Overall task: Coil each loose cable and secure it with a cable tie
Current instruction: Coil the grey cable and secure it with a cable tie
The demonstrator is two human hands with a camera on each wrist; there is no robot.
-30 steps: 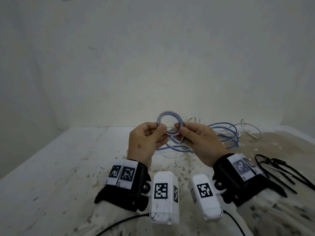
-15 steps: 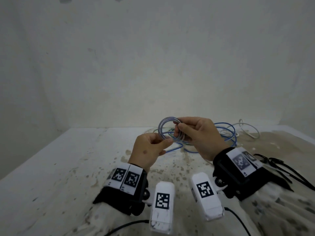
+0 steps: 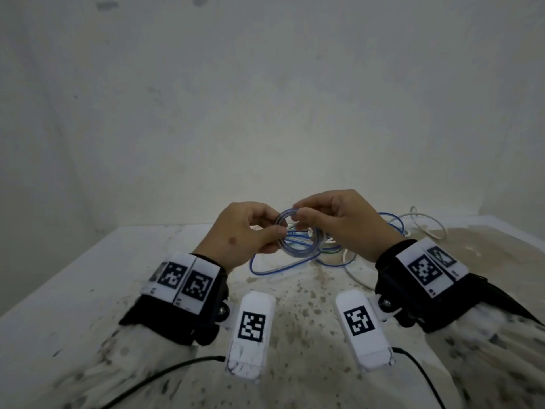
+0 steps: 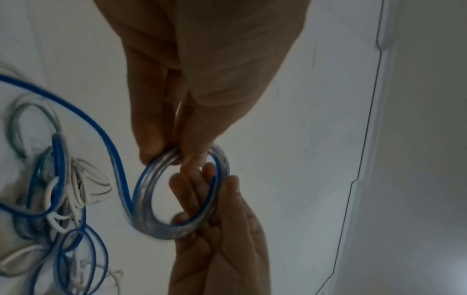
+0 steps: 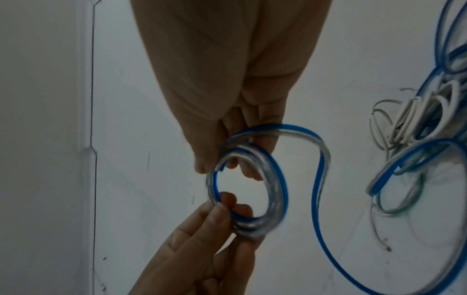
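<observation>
I hold the small coil of blue-and-clear flat plastic cable (image 3: 290, 231) up at the centre of the head view, off the stained white counter (image 3: 88, 290), so the turns hang free and stack on each other instead of dragging on the surface. My left hand (image 3: 247, 234) pinches the lower left of the ring between thumb and fingertips; I judge this hand is the anchor that keeps the finished turns from springing apart. My right hand (image 3: 339, 222) pinches the top of the ring, fingers curled over it, where I reckon the next turn gets laid in and pressed against the others. In the right wrist view the ring sits mid-frame and the free length of the same cable (image 5: 319, 179) leaves its top, arches right and drops toward the lower right of the frame, so much of it is not yet wound.

The tangle of loose blue, white and greenish cables (image 3: 392, 228) lies on the counter just behind my hands, right of centre, close enough to feed slack without my reaching.

As for writing, I can read none. The white tags on my black wrist straps (image 3: 182, 280) and on the two white camera housings (image 3: 252, 326) carry only black-and-white square code patterns; a few tiny marks beneath them are too small to make out. No cable tie shows clearly in these views.
</observation>
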